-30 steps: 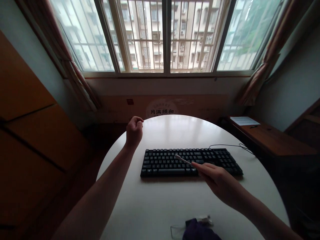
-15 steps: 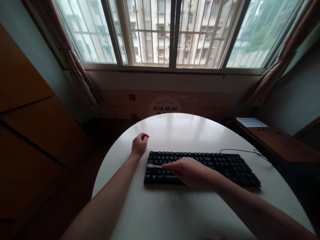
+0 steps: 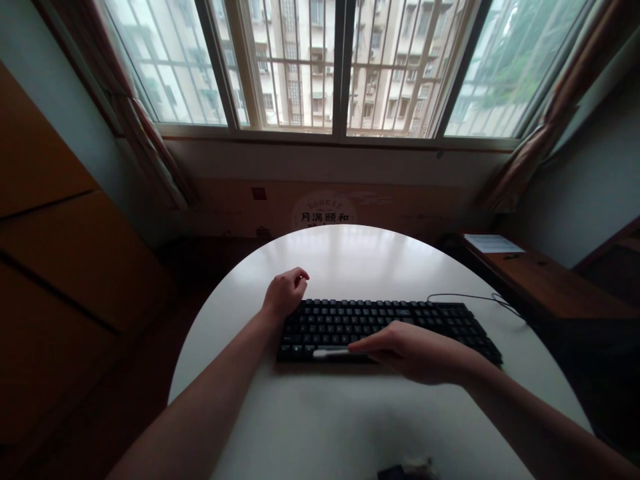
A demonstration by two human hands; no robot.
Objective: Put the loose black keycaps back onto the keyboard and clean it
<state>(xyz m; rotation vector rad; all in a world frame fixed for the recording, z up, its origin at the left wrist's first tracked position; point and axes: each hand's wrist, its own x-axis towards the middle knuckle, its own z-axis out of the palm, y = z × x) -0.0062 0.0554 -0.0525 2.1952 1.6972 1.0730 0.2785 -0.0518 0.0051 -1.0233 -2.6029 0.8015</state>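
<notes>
A black keyboard (image 3: 330, 321) lies flat on the round white table (image 3: 240, 413). My right hand (image 3: 415, 350) is closed around a slim white toothbrush (image 3: 330, 353), whose head points left over the keyboard's front row of keys, near the space bar. The handle's far end is hidden inside my fingers. My left hand (image 3: 286, 292) is curled into a loose fist by the keyboard's back left corner, and nothing shows in it. Whether it presses on the corner, I cannot tell.
A thin black cable (image 3: 460, 295) runs from the keyboard's back right. At the table's near edge sits a small dark and pale object (image 3: 407, 470), partly cut off. A wooden desk (image 3: 555, 287) with a paper sheet (image 3: 495, 243) stands at right, a wooden cabinet (image 3: 55, 267) at left.
My right hand has brought the toothbrush towards me, from the middle rows to the front row. My left fist has come closer to the keyboard's corner. The view has shifted slightly.
</notes>
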